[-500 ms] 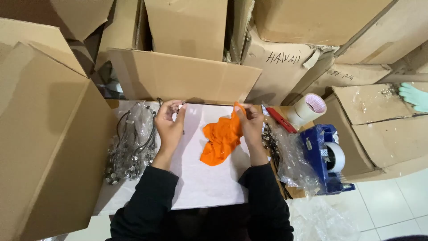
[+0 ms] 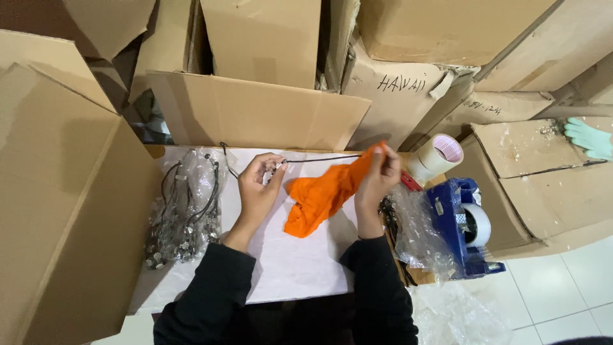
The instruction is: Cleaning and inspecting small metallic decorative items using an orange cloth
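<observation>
Cardboard boxes [image 2: 255, 108] ring a white surface [image 2: 294, 262]. A black cord [image 2: 319, 158] is pinched taut between the left hand [image 2: 258, 185] and the right hand [image 2: 378, 179], whose grip is also closed on an orange cloth [image 2: 322, 195].

The cord's end [image 2: 276, 167] seems a small metal piece, too tiny to identify.

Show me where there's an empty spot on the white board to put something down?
The white board is bare near its front edge, between the two black sleeves, below the orange cloth. The left side is crowded by the bag of cords; the right by clear plastic bags and the blue tape dispenser.
</observation>
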